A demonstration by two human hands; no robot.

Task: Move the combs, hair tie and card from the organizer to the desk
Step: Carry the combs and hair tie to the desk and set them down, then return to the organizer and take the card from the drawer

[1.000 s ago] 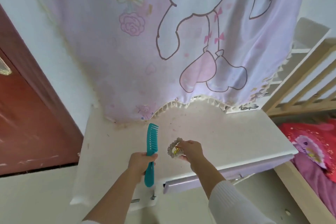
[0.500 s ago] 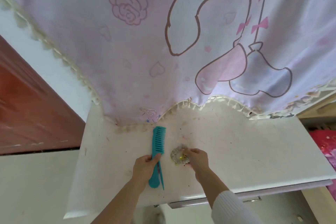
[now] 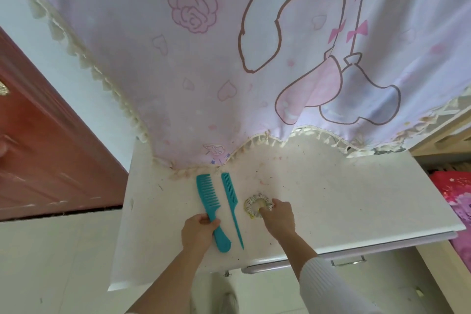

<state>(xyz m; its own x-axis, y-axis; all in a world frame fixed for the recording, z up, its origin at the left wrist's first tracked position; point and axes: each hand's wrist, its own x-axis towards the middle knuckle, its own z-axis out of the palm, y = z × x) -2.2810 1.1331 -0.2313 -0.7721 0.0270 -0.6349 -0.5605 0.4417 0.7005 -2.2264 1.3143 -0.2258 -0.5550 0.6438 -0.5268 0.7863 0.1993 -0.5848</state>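
Head view: left fingers (image 3: 204, 219) clamp wide comb (image 3: 210, 208), right fingers (image 3: 267, 208) pinch hair tie (image 3: 256, 205) mid-desk (image 3: 356, 199).

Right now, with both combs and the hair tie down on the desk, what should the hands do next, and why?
Probably let go and lift away. The wide-tooth comb and tail comb already lie flat on the desk, yet the left hand touches the wide comb's handle. The right hand rests its fingers on the hair tie, also on the desk. No card shows clearly.
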